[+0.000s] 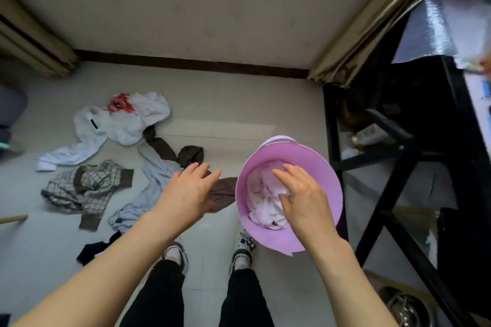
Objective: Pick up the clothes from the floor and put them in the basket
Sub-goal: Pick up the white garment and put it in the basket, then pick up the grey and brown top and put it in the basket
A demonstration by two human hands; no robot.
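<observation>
**Pale tiled floor (239,114) with a pink basket (330,194)**

Looks straight down onto the floor, with a plain wall (212,8) and dark skirting (186,62) at the far edge. Stands in black trousers and sneakers (175,255) near the bottom. Holds the right hand (305,194) over the round basket, fingers loosely spread and relaxed, gripping nothing, just above the pale crumpled clothes (263,194) already inside. Stretches the left hand (188,191) out flat and empty, fingers straight and close together, over a brown garment (224,190) just left of the basket. Shows more clothes on the floor to the left: a white sweatshirt (119,122) with a red patch, a checked garment (87,186), a light blue garment (155,175) and a dark garment (93,249) beside the left forearm. Shows a black-framed surface (398,194) and a curtain (372,21) at right.
</observation>
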